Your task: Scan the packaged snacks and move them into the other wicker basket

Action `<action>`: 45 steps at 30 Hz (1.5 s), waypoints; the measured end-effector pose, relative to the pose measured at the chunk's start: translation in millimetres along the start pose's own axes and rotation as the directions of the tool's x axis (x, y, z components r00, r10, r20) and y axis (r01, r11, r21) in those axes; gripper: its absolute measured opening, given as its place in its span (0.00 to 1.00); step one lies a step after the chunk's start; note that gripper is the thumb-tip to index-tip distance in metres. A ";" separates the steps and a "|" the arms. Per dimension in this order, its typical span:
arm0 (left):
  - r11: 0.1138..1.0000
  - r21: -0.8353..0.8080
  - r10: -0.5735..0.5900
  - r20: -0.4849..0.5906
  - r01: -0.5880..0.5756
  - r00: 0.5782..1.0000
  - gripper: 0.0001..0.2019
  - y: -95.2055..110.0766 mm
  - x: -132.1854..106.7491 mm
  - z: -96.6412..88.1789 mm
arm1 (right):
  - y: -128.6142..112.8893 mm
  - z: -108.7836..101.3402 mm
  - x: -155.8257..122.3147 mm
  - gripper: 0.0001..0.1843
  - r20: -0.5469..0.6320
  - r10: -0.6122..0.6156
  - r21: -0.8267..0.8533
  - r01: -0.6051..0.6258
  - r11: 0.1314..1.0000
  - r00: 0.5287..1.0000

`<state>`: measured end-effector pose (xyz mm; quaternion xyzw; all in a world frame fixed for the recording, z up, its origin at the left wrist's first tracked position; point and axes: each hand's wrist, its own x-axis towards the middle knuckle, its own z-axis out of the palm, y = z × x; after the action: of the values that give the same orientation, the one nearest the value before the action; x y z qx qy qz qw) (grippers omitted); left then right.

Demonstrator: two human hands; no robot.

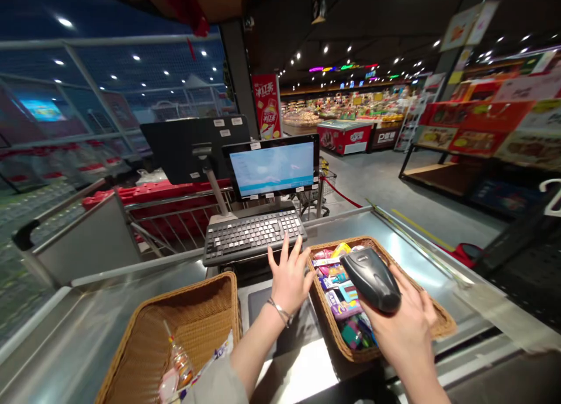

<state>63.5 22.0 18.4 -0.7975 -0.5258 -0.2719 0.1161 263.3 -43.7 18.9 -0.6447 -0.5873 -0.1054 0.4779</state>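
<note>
A black handheld barcode scanner [371,278] is gripped in my right hand [405,310], above the right wicker basket [326,313]. Packaged snacks [342,293] in bright wrappers fill that basket, and the scanner and hand cover part of them. My left hand [290,275], with a bracelet on its wrist, is open with fingers spread. It is at the lower right edge of the black keyboard [254,235]; I cannot tell whether its fingertips touch the keys. Below and left of this hand, the left wicker basket [144,328] holds a few packaged items [179,360].
Behind the keyboard stands a lit monitor [274,170], with a second dark screen [188,147] seen from its back. The baskets rest on a metal counter [403,255]. Stacked red boxes [477,120] stand to the right, beyond the counter.
</note>
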 end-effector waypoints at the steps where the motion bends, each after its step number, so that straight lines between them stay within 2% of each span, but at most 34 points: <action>1: 1.000 0.004 -0.014 -0.005 0.014 1.000 0.23 -4.6 -3.4 -4.4 | -5.4 1.9 -0.3 0.21 0.018 -0.017 0.007 0.017 1.000 1.000; 6: 0.996 0.039 -0.076 -0.017 0.076 0.997 0.23 -29.3 -24.6 -25.0 | -23.6 17.0 -6.7 0.22 0.096 -0.111 0.026 0.108 0.994 0.989; 10: 0.987 0.095 -0.130 0.012 0.128 0.991 0.23 -50.8 -46.7 -38.5 | -33.1 32.0 -14.1 0.21 0.184 -0.223 0.056 0.216 0.975 0.957; 15: 0.964 0.152 -0.223 0.021 0.217 0.975 0.23 -85.3 -80.3 -54.5 | -63.4 41.1 -25.6 0.19 0.344 -0.200 0.134 0.163 0.977 0.917; 18: 0.938 0.210 -0.289 0.035 0.276 0.957 0.24 -108.0 -103.7 -63.6 | -81.0 46.5 -34.9 0.19 0.382 -0.175 0.163 0.120 0.979 0.907; 22: 0.901 0.273 -0.368 0.070 0.337 0.927 0.25 -132.2 -133.8 -71.1 | -91.1 57.9 -47.6 0.16 0.439 -0.230 0.222 0.144 0.964 0.868; 26: 0.878 0.309 -0.414 0.106 0.366 0.904 0.24 -147.3 -158.8 -69.9 | -98.2 67.2 -57.9 0.13 0.501 -0.272 0.261 0.156 0.953 0.821; 34: 0.863 0.327 -0.470 0.237 0.386 0.850 0.24 -170.3 -197.2 -58.0 | -111.9 80.8 -72.2 0.11 0.585 -0.275 0.288 0.122 0.950 0.763; 41: 0.861 0.337 -0.489 0.349 0.380 0.799 0.24 -188.1 -221.3 -54.0 | -117.6 85.8 -76.2 0.10 0.637 -0.262 0.282 0.097 0.954 0.725; 45: 0.857 0.343 -0.503 0.397 0.385 0.768 0.24 -196.4 -235.7 -51.8 | -118.1 88.0 -76.7 0.11 0.633 -0.280 0.291 0.114 0.950 0.722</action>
<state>-200.3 -102.7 -89.6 -0.6704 -0.7415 -0.0225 0.0124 102.4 -46.2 -22.2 -0.5125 -0.7926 0.1506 0.2941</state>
